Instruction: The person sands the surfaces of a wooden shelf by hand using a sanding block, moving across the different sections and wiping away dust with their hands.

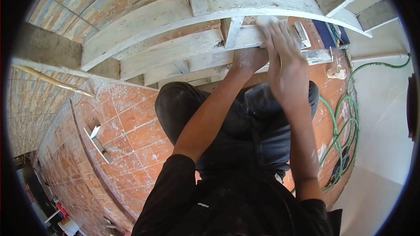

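A white-painted wooden frame (pixel 170 49) with several slats and cross-pieces lies in front of my crossed legs. My left hand (pixel 250 57), dusty with white powder, is at one of its slats; the fingers are hidden behind my right hand and the wood. Blurred by motion, my right hand (pixel 286 59) reaches over the same slat near its right end. Its fingers are pressed together, and a pale, smeared thing (pixel 266 20) shows at the fingertips. What that thing is I cannot make out.
A green hose (pixel 336 118) lies coiled at the right by the white wall (pixel 380 118). On the dusty orange tiled floor (pixel 135 126) lies a white strip (pixel 99 145). A wooden stick (pixel 52 80) is at the left, and a blue item (pixel 324 32) at the upper right.
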